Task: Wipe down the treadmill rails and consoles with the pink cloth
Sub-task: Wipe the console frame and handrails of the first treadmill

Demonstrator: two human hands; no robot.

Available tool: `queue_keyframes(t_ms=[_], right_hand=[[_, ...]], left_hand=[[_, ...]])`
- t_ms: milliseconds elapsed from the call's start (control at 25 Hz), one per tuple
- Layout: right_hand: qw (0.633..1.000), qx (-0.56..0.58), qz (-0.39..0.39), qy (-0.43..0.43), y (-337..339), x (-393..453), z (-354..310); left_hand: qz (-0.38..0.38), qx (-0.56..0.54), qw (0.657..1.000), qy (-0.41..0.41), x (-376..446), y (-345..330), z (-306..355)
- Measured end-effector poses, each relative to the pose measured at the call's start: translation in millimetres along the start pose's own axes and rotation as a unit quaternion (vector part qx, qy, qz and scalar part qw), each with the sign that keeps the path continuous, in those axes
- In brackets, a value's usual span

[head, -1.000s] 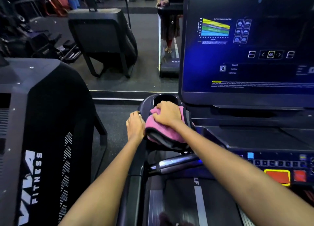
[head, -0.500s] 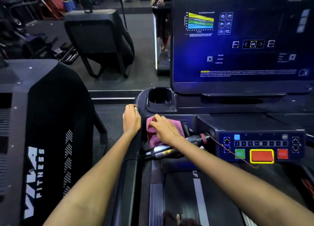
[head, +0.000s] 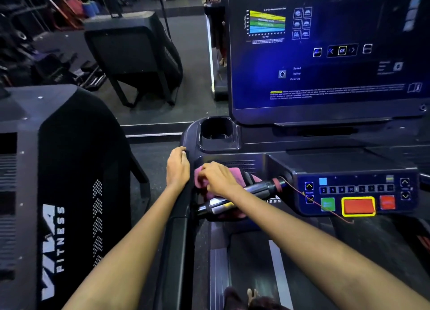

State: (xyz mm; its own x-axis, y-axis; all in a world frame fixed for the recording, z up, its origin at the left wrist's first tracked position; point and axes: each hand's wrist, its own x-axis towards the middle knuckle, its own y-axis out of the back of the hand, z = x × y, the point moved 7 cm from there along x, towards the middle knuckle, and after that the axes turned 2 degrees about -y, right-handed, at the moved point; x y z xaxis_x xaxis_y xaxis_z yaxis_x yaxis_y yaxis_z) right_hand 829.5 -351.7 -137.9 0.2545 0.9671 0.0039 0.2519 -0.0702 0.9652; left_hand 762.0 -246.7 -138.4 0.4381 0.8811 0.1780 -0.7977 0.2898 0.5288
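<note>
The pink cloth point(head: 235, 172) lies bunched on the treadmill's dark console point(head: 325, 163), just below the cup holder point(head: 217, 132) and above the metal grip bar point(head: 251, 192). My right hand point(head: 217, 178) grips the cloth from above, its fingers curled into the fabric. My left hand point(head: 178, 167) rests on the top of the left side rail point(head: 179, 235), fingers laid over the console's left corner. The button panel point(head: 356, 193) with green, orange and red keys sits to the right. The lit screen point(head: 325, 51) stands above.
A tall black machine housing marked FITNESS point(head: 60, 205) stands close on the left. A mirror ahead reflects another black machine point(head: 132, 53) and gym gear. A thin red safety cord point(head: 325, 207) hangs across the button panel. The belt point(head: 251, 270) runs below, with my foot at the bottom.
My right hand has dragged the cloth down from the cup holder to the console ledge beside the grip bar. My left hand stays on the rail's top. The view has shifted left.
</note>
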Motion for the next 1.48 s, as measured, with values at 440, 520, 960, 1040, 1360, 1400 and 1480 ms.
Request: queue_keyframes(t_ms=[440, 520, 960, 1040, 1360, 1400, 1480], right_hand=[[0.982, 0.175, 0.004, -0.070, -5, 0, 9], [0.979, 0.178, -0.104, -0.013, -16, -5, 3], [0.926, 0.351, -0.130, -0.050, -23, -4, 13], [0.936, 0.321, -0.139, -0.031, -20, -9, 9], [0.945, 0.280, 0.158, 0.057, 53, -49, 7], [0.931, 0.303, 0.198, 0.055, 71, -56, 13], [0.915, 0.319, 0.238, 0.064, 105, -70, 20]], left_hand=[[-0.093, -0.180, 0.976, 0.076, -7, -9, -17], [-0.081, -0.193, 0.974, 0.082, -7, -9, -17], [-0.074, -0.073, 0.994, 0.041, -8, -4, -9], [-0.074, -0.063, 0.995, 0.035, -7, -4, -8], [-0.076, -0.040, 0.996, 0.028, -7, -2, -7], [-0.077, -0.038, 0.996, 0.029, -7, -2, -8], [-0.076, -0.045, 0.996, 0.028, -8, -2, -8]])
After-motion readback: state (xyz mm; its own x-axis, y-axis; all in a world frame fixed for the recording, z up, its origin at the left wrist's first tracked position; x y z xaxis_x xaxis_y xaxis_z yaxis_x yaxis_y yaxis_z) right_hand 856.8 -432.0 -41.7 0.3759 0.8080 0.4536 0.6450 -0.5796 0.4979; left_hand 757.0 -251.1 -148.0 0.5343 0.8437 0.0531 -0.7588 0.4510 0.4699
